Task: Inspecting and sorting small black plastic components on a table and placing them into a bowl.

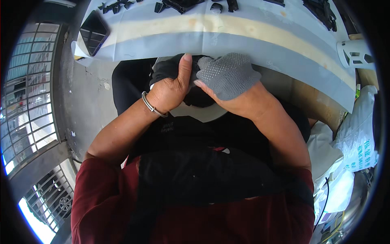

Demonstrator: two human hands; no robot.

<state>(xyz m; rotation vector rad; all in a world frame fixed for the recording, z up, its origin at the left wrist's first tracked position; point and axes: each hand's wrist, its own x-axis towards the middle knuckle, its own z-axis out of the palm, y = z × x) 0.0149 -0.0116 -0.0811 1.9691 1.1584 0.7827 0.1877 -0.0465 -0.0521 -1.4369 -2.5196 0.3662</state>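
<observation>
Together, our left grip [172, 83] and right grip [230, 78] curl inward, how tightly or around what we cannot tell; beyond them lies the table [154, 44].

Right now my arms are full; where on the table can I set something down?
The near half of the table looks bare, between the dark phone at left and the white slotted cylinder at right. Black pieces crowd the far side.

Dark item [196, 68], mostly hidden, held between the fingers [185, 66]
</observation>
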